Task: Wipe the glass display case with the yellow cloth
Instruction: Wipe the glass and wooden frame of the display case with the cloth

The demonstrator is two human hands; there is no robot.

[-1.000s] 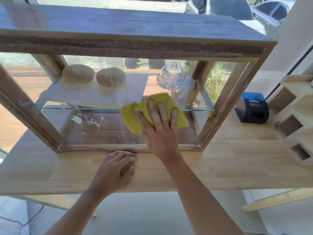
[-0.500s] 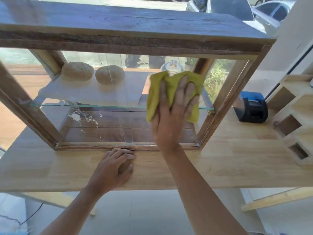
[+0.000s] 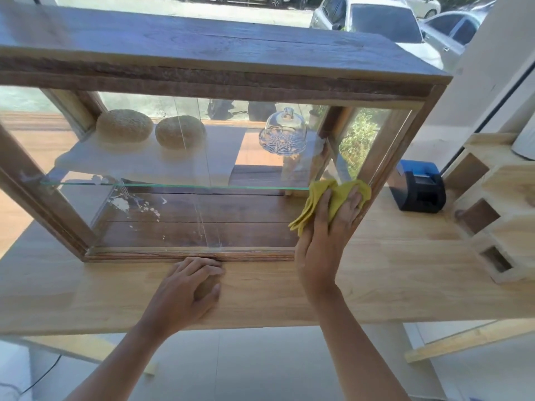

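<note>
A wood-framed glass display case (image 3: 220,79) stands on a pale wooden counter (image 3: 390,273). My right hand (image 3: 324,235) presses a crumpled yellow cloth (image 3: 318,198) flat against the front glass at its lower right corner, beside the right frame post, with the fingers straight. My left hand (image 3: 188,290) rests on the counter just in front of the case's bottom rail, its fingers loosely curled and holding nothing. White smears (image 3: 124,205) show on the lower left of the case.
Inside, two round loaves (image 3: 124,125) and a glass dome (image 3: 285,131) sit on the glass shelf. A black and blue device (image 3: 419,186) stands on the counter right of the case. Wooden cubby blocks (image 3: 492,215) rise at the far right.
My right hand swept the cloth up the middle of the glass, then down and right to the lower right corner. My left hand stayed in place on the counter.
</note>
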